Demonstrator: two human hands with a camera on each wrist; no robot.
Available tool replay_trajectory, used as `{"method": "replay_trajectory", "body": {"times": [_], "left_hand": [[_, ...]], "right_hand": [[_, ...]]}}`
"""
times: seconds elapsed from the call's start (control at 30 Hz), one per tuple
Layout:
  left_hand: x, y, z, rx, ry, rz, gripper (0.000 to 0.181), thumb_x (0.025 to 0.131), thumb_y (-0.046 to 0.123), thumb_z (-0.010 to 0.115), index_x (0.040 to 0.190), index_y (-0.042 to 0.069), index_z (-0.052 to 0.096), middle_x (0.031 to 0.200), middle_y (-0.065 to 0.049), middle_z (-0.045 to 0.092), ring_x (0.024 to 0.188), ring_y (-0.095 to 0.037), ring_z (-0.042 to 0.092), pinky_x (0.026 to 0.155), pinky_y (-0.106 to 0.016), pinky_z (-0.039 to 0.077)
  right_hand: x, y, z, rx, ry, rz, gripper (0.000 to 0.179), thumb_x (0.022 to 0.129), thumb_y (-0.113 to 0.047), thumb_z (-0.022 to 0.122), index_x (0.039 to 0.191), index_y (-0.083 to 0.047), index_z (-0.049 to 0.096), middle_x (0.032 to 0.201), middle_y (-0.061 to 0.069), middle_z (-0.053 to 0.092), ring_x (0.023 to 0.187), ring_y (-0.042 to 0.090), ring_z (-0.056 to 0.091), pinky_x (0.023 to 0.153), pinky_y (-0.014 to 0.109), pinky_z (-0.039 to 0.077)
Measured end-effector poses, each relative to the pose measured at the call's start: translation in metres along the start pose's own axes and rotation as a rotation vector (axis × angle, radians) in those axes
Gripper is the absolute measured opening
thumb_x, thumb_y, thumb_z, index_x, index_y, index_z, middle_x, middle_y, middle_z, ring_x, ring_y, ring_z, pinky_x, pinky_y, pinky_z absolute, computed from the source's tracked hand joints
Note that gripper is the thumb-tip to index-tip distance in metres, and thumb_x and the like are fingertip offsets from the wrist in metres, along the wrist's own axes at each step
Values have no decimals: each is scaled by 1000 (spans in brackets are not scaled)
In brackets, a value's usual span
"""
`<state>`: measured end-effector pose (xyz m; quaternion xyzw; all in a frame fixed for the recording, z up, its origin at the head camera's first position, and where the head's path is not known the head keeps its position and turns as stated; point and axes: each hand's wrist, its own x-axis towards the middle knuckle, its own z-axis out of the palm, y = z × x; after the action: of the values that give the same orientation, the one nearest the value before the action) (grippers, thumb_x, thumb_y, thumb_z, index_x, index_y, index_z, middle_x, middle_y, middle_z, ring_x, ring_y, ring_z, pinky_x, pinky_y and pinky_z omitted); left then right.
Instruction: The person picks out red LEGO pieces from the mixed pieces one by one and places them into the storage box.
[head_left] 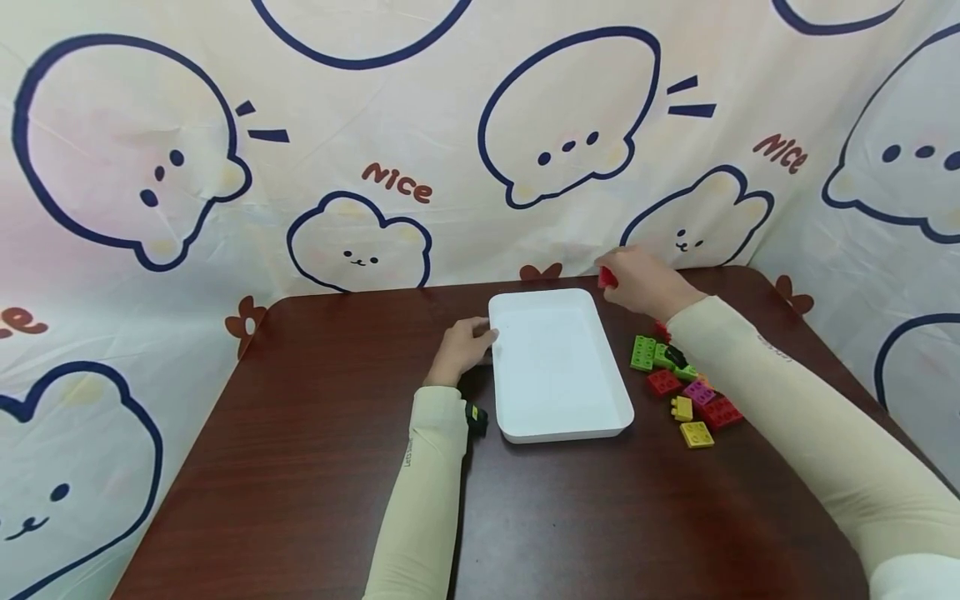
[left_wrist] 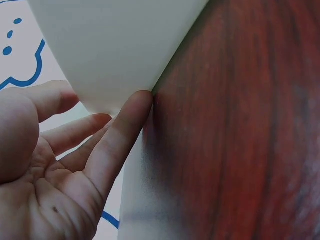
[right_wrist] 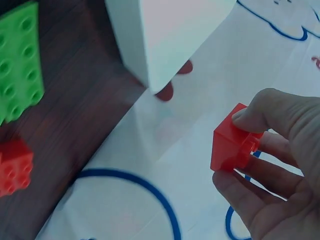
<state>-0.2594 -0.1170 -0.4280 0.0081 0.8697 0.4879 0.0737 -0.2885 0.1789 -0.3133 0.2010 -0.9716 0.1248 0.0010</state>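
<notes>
In the head view, my left hand [head_left: 461, 348] holds the white tray [head_left: 502, 417] by its left side, near the far corner. The left wrist view shows the thumb at the tray's rim and the fingers [left_wrist: 107, 150] against its outer wall, one low by the tabletop. Raised beyond the tray's far right corner, my right hand [head_left: 647, 279] pinches a red toy brick [right_wrist: 230, 142] between thumb and fingers. Below that forearm, several loose bricks lie on the table, among them a green brick [head_left: 642, 353], a yellow brick [head_left: 697, 435] and a red brick [head_left: 663, 382].
The brown wooden table [head_left: 322, 467] has its far edge against a white cloth [head_left: 450, 133] printed with cartoon animals. A pink brick [head_left: 699, 392] and a small yellow brick [head_left: 682, 408] lie in the pile right of the tray. My right sleeve partly covers that pile.
</notes>
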Motion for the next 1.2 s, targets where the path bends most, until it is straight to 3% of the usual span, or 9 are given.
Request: {"method": "replay_trajectory", "body": {"times": [0.2, 0.6, 1.2], "left_hand": [[1, -2, 0, -11, 6, -8, 52, 103, 31, 59, 149, 6, 50, 130, -17, 64, 103, -24, 71, 102, -47, 50], [2, -1, 2, -10, 6, -23, 52, 104, 31, 59, 149, 6, 51, 134, -17, 62, 110, -26, 68, 103, -47, 51], [4, -1, 2, -11, 6, -6, 48, 104, 29, 59, 146, 6, 53, 133, -16, 63, 95, -24, 73, 97, -45, 55]], "right_hand": [[14, -28, 10, -9, -43, -45, 54, 86, -5, 80, 136, -2, 61, 122, 18, 65, 104, 32, 63, 90, 45, 58], [32, -65, 44, -23, -61, -140, 56, 83, -7, 83, 136, -5, 64, 131, 17, 63, 113, 32, 62, 94, 41, 57], [59, -85, 89, -73, -112, -232, 53, 88, -10, 80, 137, -3, 62, 134, 17, 62, 116, 28, 62, 97, 38, 55]]}}
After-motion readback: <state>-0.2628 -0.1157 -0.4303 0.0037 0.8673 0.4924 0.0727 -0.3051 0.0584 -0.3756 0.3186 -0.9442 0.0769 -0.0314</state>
